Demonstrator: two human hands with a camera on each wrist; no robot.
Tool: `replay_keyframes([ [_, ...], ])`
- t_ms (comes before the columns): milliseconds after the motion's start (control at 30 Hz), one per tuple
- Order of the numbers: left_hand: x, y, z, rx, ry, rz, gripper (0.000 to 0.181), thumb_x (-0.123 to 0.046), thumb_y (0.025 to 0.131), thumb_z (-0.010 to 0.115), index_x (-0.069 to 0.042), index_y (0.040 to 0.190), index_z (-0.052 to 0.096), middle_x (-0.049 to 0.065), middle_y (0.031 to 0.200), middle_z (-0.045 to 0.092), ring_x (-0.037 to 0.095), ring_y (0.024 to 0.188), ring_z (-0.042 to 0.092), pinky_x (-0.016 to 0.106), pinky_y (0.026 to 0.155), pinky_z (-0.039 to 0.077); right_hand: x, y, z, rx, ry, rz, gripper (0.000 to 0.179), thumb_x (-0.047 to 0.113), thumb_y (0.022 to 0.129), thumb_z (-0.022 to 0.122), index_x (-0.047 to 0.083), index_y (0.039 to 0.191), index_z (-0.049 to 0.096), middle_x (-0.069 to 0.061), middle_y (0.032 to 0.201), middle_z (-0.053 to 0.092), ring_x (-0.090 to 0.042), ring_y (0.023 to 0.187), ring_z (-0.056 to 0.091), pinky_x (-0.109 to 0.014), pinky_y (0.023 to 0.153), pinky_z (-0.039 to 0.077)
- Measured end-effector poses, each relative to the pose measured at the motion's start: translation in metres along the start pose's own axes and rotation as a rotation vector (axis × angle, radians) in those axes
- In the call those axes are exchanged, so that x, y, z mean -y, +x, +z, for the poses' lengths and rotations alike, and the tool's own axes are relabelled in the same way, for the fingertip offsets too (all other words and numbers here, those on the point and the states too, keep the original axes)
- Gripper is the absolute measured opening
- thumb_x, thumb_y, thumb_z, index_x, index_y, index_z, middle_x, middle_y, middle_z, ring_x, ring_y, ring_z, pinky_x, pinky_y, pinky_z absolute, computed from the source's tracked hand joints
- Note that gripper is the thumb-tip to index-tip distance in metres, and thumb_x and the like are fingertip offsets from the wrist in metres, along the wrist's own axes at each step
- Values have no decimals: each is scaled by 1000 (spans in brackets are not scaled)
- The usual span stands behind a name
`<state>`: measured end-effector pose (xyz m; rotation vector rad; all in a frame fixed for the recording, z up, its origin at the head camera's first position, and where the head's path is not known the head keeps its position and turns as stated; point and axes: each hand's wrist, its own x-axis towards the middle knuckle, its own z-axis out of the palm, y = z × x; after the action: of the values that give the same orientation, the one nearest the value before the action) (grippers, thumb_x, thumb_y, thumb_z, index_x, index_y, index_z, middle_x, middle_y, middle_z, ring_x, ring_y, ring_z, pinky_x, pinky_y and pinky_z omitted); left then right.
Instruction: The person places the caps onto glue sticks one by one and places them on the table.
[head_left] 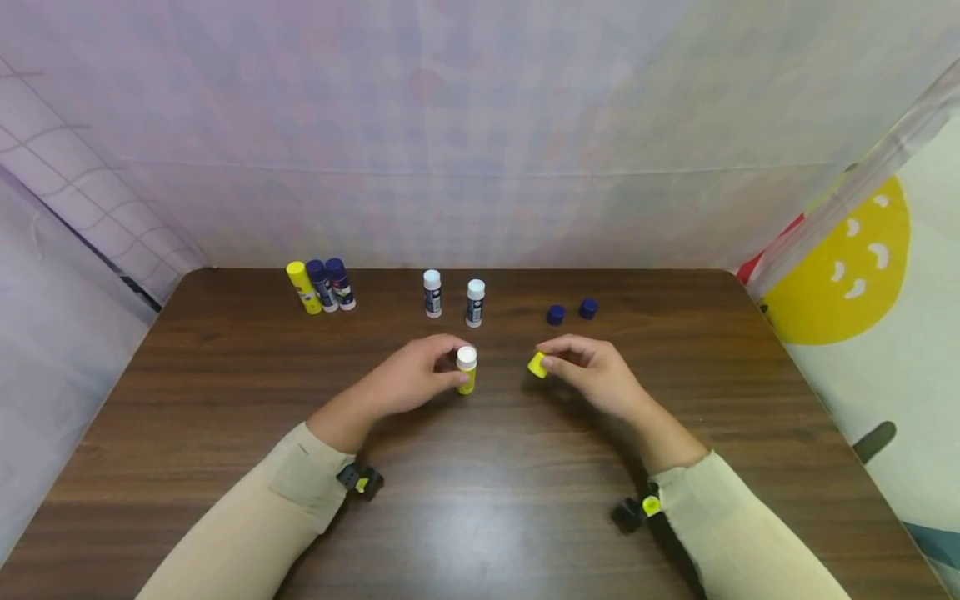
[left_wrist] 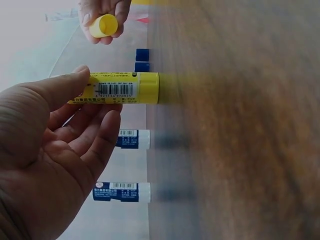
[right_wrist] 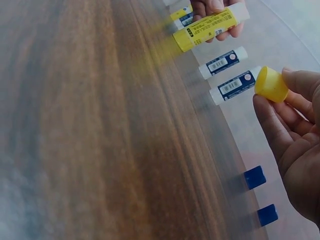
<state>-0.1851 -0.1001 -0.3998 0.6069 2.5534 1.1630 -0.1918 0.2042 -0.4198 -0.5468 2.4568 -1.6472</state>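
My left hand (head_left: 408, 375) holds an uncapped yellow glue stick (head_left: 467, 382) upright between thumb and fingers, its white top bare. In the left wrist view the glue stick (left_wrist: 115, 89) shows a barcode, and its base is at or close to the tabletop. To the right, my right hand (head_left: 596, 375) pinches a yellow cap (head_left: 537, 365) between thumb and fingertips, apart from the stick. The cap (right_wrist: 271, 85) has its hollow end facing away from the palm in the right wrist view.
Two uncapped blue-and-white glue sticks (head_left: 432, 296) (head_left: 476, 304) stand behind the left hand. Two dark blue caps (head_left: 556, 315) (head_left: 588, 309) sit behind the right hand. At the back left, a capped yellow glue stick (head_left: 303, 287) and two capped blue ones (head_left: 341, 285) stand together on the brown table (head_left: 225, 392).
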Motion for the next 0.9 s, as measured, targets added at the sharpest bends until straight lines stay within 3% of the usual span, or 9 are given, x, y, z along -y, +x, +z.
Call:
replay_keyframes([
  [133,-1,-1,2,-11,-10,-1,34,-21,99,72,-11,131,65,6,126,68,26,120,66,47,105,54,-2,-1,0,-12,2,-13,26,10,99,71,-4,120,71,-10,110,76,-6,92,71,-24,80,61],
  [400,-2,-3,4,-70,-93,-20,38,-24,98,74,-13,133,64,5,126,69,24,117,66,46,102,56,-1,-3,1,-12,6,3,25,10,100,70,-2,120,72,-21,115,74,-5,93,71,-23,81,60],
  [700,-2,-4,3,-167,-160,25,39,-25,97,75,-13,133,65,4,120,71,21,105,68,40,91,60,9,-1,-1,-38,32,-8,26,13,100,71,-1,121,72,-5,113,76,-9,93,71,-30,82,62],
  [900,-4,-5,0,-211,-169,56,39,-26,98,75,-13,133,66,4,120,69,21,105,68,41,92,60,22,2,-1,-56,40,-13,25,17,100,71,2,121,73,-3,115,76,-10,95,71,-32,85,62],
])
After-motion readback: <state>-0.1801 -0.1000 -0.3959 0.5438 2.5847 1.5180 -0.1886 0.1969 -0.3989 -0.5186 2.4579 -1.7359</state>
